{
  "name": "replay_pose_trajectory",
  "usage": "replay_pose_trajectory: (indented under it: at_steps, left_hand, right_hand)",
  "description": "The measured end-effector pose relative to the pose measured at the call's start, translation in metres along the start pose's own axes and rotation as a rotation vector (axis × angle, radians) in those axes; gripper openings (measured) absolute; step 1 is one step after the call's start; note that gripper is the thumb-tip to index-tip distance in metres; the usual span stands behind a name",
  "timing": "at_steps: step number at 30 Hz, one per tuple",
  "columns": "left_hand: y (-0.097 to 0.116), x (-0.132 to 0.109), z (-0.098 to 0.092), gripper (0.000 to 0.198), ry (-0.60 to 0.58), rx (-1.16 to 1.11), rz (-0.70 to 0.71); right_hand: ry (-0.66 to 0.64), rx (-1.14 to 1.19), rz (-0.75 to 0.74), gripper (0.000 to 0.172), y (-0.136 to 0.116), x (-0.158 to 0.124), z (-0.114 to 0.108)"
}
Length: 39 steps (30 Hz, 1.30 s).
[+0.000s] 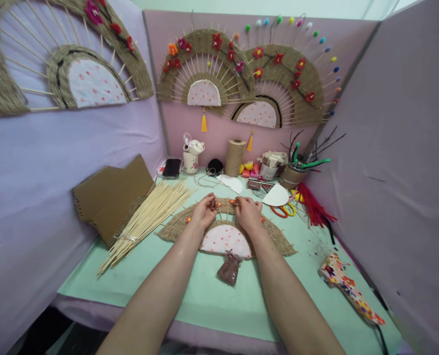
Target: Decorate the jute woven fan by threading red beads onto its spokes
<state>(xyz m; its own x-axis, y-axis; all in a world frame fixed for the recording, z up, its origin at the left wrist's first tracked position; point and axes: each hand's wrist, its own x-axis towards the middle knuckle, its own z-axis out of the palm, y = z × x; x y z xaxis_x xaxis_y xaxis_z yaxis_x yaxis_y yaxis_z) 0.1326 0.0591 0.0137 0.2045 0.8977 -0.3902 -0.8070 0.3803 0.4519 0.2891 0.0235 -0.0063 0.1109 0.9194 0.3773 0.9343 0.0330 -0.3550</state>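
A half-round twine-woven fan [278,235] lies flat in front of me, with a dotted pink-white half circle [225,237] at its centre. My left hand [206,211] is over its upper band, thumb and fingers pinched together; what they hold, if anything, is too small to name. Opposite it, my right hand [248,213] is closed at the band's top, its fingertips beside a small orange-red piece [233,201]. A little flower [188,219] rests on the fan left of my hands. A small clear bag of brown stuff [229,268] overlaps the fan's lower edge.
Bamboo sticks [149,217] and brown cardboard [112,195] lie left. Behind stand a twine spool [236,158] and a can of tools [292,176]. Scissors [283,211], red tassels [313,204] and a flower-patterned glue gun [347,286] lie right. Finished fans [212,44] hang on the wall.
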Motion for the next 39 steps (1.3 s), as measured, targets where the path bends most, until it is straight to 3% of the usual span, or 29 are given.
replay_pose_trajectory:
  at_steps: [7,13,19,24,39]
  left_hand:
    - [0.0000,0.0006,-0.0004,0.017,-0.009,-0.001,-0.002]
    - [0.0003,0.0016,-0.0014,0.018,-0.012,0.003,-0.001]
    - [-0.0005,0.0035,-0.0027,0.018,-0.030,0.010,0.016]
    - [-0.0025,0.0060,-0.0038,0.017,-0.055,0.022,0.049]
    - [-0.0048,0.0063,-0.0064,0.014,-0.073,0.041,0.059]
  right_hand:
    - [-0.080,0.034,-0.039,0.030,-0.0006,-0.0015,0.0007]
    - [0.009,0.043,-0.046,0.030,-0.0008,-0.0001,-0.0024]
    - [-0.051,0.035,-0.041,0.027,0.0000,-0.0005,0.0006]
    - [-0.008,0.032,-0.027,0.028,-0.0002,0.0005,-0.0016]
    - [-0.062,-0.018,-0.014,0.025,-0.0002,-0.0019,0.0026]
